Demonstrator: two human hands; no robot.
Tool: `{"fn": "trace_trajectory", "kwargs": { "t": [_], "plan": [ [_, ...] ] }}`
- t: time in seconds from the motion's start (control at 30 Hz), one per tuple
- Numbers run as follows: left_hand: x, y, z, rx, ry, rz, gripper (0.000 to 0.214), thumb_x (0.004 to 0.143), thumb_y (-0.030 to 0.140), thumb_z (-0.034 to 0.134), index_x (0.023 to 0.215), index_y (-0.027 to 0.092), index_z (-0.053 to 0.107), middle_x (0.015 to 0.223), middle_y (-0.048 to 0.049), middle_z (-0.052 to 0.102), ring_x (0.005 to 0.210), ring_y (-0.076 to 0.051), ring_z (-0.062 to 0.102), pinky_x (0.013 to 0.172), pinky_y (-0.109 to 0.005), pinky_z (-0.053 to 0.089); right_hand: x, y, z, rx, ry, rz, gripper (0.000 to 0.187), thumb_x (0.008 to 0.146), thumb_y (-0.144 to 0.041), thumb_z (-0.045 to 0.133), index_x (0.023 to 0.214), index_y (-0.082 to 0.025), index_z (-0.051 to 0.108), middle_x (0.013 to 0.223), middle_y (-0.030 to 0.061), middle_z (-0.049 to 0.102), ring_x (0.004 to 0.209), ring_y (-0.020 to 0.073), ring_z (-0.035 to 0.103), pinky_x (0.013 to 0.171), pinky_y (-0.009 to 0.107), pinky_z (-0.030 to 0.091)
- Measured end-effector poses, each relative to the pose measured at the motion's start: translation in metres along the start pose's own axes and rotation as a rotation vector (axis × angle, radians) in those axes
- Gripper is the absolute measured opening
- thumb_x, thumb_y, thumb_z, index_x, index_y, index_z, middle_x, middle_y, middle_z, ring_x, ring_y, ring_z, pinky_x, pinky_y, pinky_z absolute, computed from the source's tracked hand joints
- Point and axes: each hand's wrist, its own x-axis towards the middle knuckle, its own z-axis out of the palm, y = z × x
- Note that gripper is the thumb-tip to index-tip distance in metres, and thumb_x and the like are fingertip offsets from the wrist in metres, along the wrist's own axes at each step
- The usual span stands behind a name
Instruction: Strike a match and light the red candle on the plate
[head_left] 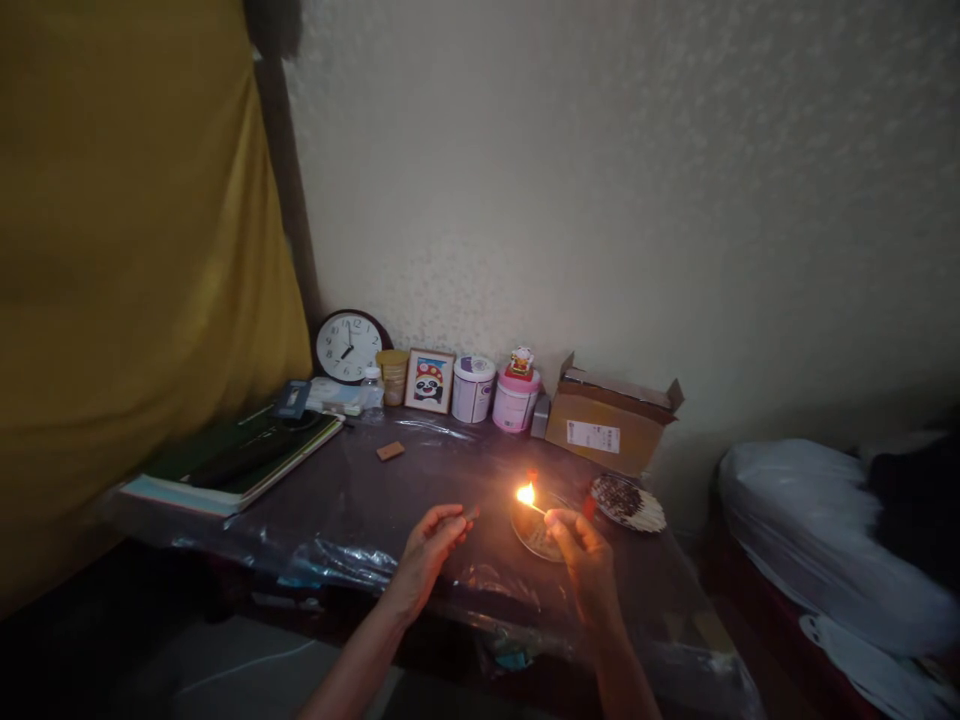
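My right hand (581, 553) pinches a burning match (538, 511), with a bright flame at its left end. Below the match, a round metal-looking plate (541, 548) lies on the table and is partly covered by that hand. To the left, over the table's front part, my left hand (433, 550) is closed. A small reddish-brown bit shows at its fingertips, too small to name. Farther back lies a small flat brown block (390, 452), apart from both hands.
Plastic sheeting covers the table (450, 480). Along the wall stand a clock (349, 346), a panda picture frame (430, 381), a white tub (473, 389), a pink tub (516, 402) and a cardboard box (611, 430). Books (240, 465) lie left; a dish (628, 503) sits right.
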Motion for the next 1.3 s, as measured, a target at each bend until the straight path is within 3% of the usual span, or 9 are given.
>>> {"fn": "trace_trajectory", "kwargs": {
  "t": [0.17, 0.37, 0.6, 0.8, 1.03, 1.3],
  "plan": [
    [0.012, -0.001, 0.001, -0.019, -0.021, 0.006, 0.026, 0.068, 0.031, 0.068, 0.088, 0.016, 0.064, 0.095, -0.0101, 0.070, 0.090, -0.022, 0.063, 0.084, -0.035, 0.042, 0.006, -0.005, 0.003, -0.027, -0.010, -0.028, 0.023, 0.067, -0.040, 0.066, 0.075, -0.019, 0.067, 0.070, 0.0014, 0.067, 0.066, 0.0180, 0.060, 0.060, 0.026, 0.048],
    [0.011, -0.015, -0.009, -0.002, 0.007, -0.034, 0.027, 0.069, 0.033, 0.067, 0.089, 0.016, 0.064, 0.100, -0.0113, 0.069, 0.093, -0.023, 0.062, 0.084, -0.035, 0.042, 0.014, -0.012, 0.008, -0.083, -0.031, -0.095, 0.022, 0.073, -0.041, 0.060, 0.077, -0.020, 0.065, 0.073, 0.0012, 0.067, 0.069, 0.0176, 0.061, 0.062, 0.025, 0.047],
    [0.012, -0.013, -0.015, -0.008, 0.034, -0.038, 0.027, 0.067, 0.035, 0.068, 0.087, 0.018, 0.064, 0.101, -0.0104, 0.069, 0.090, -0.022, 0.063, 0.080, -0.032, 0.042, 0.030, -0.027, 0.008, -0.180, -0.002, -0.158, 0.025, 0.072, -0.043, 0.060, 0.075, -0.018, 0.064, 0.070, 0.0033, 0.067, 0.063, 0.0179, 0.059, 0.055, 0.025, 0.046],
    [0.012, -0.012, -0.017, -0.007, 0.023, -0.035, 0.025, 0.069, 0.035, 0.066, 0.088, 0.018, 0.065, 0.092, -0.0080, 0.071, 0.089, -0.020, 0.063, 0.081, -0.030, 0.040, 0.044, -0.036, 0.004, -0.325, 0.022, -0.331, 0.021, 0.075, -0.038, 0.055, 0.075, -0.019, 0.063, 0.078, 0.0045, 0.067, 0.072, 0.0185, 0.060, 0.066, 0.027, 0.045],
    [0.012, -0.009, -0.014, 0.002, 0.022, -0.060, 0.025, 0.070, 0.035, 0.066, 0.087, 0.017, 0.065, 0.091, -0.0092, 0.070, 0.088, -0.020, 0.062, 0.078, -0.030, 0.041, 0.050, -0.028, -0.001, -0.395, 0.022, -0.426, 0.014, 0.079, -0.032, 0.055, 0.075, -0.022, 0.063, 0.075, 0.0042, 0.068, 0.074, 0.0196, 0.059, 0.069, 0.029, 0.042],
    [0.008, -0.006, -0.015, 0.016, -0.010, -0.052, 0.027, 0.073, 0.035, 0.063, 0.092, 0.016, 0.064, 0.097, -0.0100, 0.069, 0.090, -0.021, 0.061, 0.080, -0.031, 0.041, 0.053, -0.021, 0.004, -0.476, 0.038, -0.436, 0.021, 0.081, -0.035, 0.049, 0.079, -0.019, 0.062, 0.080, 0.0047, 0.067, 0.075, 0.0185, 0.060, 0.070, 0.027, 0.043]
  ]
}}
